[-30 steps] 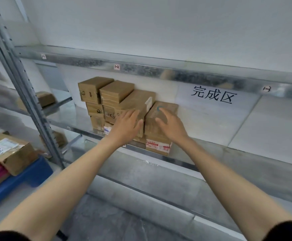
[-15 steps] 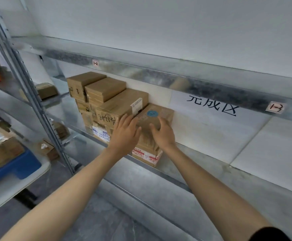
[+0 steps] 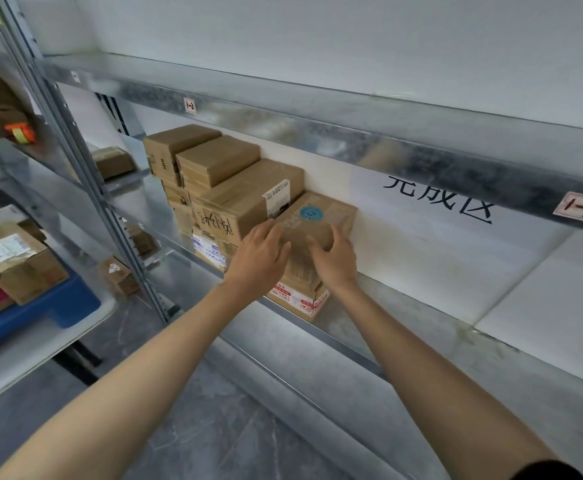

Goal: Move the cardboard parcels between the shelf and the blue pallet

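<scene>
Galvanised steel racking runs along the white wall before us, and on its middle shelf (image 3: 369, 327) a cluster of cardboard parcels (image 3: 234, 188) is stacked against the back panel, toward the shelf's left end beside the upright post. At the right end of that cluster, close to the shelf's front edge, a parcel with a round blue sticker (image 3: 321, 216) sits on top of a lower parcel sealed with red-printed tape (image 3: 300, 301). Both our hands are on the stickered parcel. Our left hand (image 3: 259, 258) lies against its front left corner with the fingers nearly straight and together, closing round nothing. Our right hand (image 3: 335, 261) has its fingers bent over the top near the front edge and the thumb on the front face, so it pinches that edge. Behind the parcels and to the right, a white sign with large black characters (image 3: 439, 202) is fixed to the back panel, and a small tag reading 1-3 (image 3: 579, 206) hangs on the beam above. Off to the left, past the post, the blue pallet (image 3: 58, 306) rests on a white bench (image 3: 23, 355) and carries a labelled box (image 3: 20, 261). Grey stone floor (image 3: 214, 427) shows below our arms.
</scene>
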